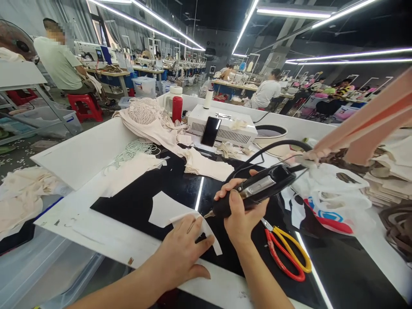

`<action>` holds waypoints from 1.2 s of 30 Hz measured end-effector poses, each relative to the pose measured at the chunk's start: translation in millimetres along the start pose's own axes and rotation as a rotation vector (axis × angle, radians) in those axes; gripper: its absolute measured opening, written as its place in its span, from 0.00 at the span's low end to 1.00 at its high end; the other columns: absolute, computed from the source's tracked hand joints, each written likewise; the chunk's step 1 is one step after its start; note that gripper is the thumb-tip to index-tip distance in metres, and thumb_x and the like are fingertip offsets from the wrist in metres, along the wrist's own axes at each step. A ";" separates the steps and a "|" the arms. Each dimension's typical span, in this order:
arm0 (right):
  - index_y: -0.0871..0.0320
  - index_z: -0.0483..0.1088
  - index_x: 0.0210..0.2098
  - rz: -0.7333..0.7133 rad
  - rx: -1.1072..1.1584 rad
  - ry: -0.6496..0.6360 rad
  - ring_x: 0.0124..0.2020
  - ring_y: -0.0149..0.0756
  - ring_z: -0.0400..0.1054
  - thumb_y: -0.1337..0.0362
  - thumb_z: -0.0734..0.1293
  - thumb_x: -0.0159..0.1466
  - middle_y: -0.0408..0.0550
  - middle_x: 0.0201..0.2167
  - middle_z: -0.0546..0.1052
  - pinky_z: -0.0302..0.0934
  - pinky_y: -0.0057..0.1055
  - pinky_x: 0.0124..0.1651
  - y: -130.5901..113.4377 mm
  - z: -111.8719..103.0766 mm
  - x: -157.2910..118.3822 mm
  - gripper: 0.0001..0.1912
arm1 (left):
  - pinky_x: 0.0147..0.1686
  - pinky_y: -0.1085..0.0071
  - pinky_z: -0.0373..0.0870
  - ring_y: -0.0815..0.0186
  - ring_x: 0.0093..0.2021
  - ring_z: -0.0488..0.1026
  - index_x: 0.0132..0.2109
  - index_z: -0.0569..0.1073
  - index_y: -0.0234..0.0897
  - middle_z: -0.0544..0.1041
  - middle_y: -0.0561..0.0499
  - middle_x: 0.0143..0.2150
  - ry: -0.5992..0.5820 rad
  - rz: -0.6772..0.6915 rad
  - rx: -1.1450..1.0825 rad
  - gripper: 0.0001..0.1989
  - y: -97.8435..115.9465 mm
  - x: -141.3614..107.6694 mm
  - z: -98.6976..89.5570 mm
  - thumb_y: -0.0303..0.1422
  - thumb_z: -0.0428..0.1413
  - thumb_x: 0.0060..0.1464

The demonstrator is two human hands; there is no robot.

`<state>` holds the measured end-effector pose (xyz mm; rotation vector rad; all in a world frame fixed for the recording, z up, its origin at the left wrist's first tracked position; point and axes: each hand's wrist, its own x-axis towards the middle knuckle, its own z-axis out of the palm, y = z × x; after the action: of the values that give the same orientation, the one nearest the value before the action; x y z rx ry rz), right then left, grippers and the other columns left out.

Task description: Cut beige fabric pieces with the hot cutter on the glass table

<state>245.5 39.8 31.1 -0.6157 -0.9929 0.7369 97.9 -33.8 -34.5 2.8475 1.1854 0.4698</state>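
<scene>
My left hand (185, 246) lies over a curved, pale cut piece of fabric (164, 208) on the black glossy work surface. Its fingertips press the piece down, while thumb and index finger are spread apart from it. In my right hand (241, 214) is a black corded handheld tool (257, 189) with a silver plate on its side. The tool's narrow pointed tip is directed down to the left, close to the fabric edge by my left fingers; whether it touches cannot be made out. Scissors (286, 251) with one red and one yellow handle lie right of my right wrist.
Stacked pale pieces (207, 165) lie beyond my hands, and a phone (211, 131) leans on a white vented box (222, 122). A red bottle (177, 109) stands behind. At right lies a white plastic bag (334, 197). The tool's cable (267, 148) arches over the table.
</scene>
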 end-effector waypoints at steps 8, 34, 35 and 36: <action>0.47 0.64 0.55 -0.008 -0.005 -0.037 0.25 0.28 0.71 0.66 0.72 0.64 0.36 0.34 0.75 0.71 0.30 0.29 6.9 0.6 -1.9 0.23 | 0.55 0.40 0.75 0.36 0.61 0.69 0.63 0.69 0.41 0.68 0.31 0.64 0.016 0.003 -0.019 0.42 -0.2 -0.3 0.0 0.59 0.67 0.48; 0.49 0.63 0.49 -0.009 -0.039 -0.051 0.22 0.27 0.69 0.66 0.73 0.62 0.35 0.32 0.76 0.70 0.29 0.27 4.8 -5.9 6.1 0.20 | 0.64 0.51 0.71 0.55 0.62 0.72 0.62 0.70 0.37 0.74 0.41 0.62 0.011 0.008 -0.088 0.19 -24.4 -3.3 -35.0 0.23 0.49 0.68; 0.49 0.63 0.51 -0.007 -0.040 -0.049 0.22 0.28 0.69 0.66 0.74 0.62 0.35 0.32 0.76 0.70 0.30 0.26 3.1 -6.8 7.9 0.22 | 0.65 0.53 0.70 0.57 0.62 0.72 0.61 0.71 0.36 0.75 0.43 0.62 0.006 0.024 -0.074 0.23 -30.8 -5.7 -36.9 0.17 0.46 0.64; 0.49 0.64 0.53 -0.005 -0.041 -0.043 0.23 0.28 0.70 0.65 0.74 0.62 0.36 0.33 0.76 0.70 0.30 0.26 0.6 -8.0 9.4 0.23 | 0.65 0.54 0.70 0.58 0.62 0.71 0.60 0.71 0.35 0.75 0.44 0.61 -0.007 0.040 -0.057 0.27 -36.8 -8.5 -37.9 0.13 0.44 0.58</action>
<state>255.9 46.6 32.1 -0.6350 -1.0506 0.7295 56.2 -17.2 -5.5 2.8264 1.0977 0.4875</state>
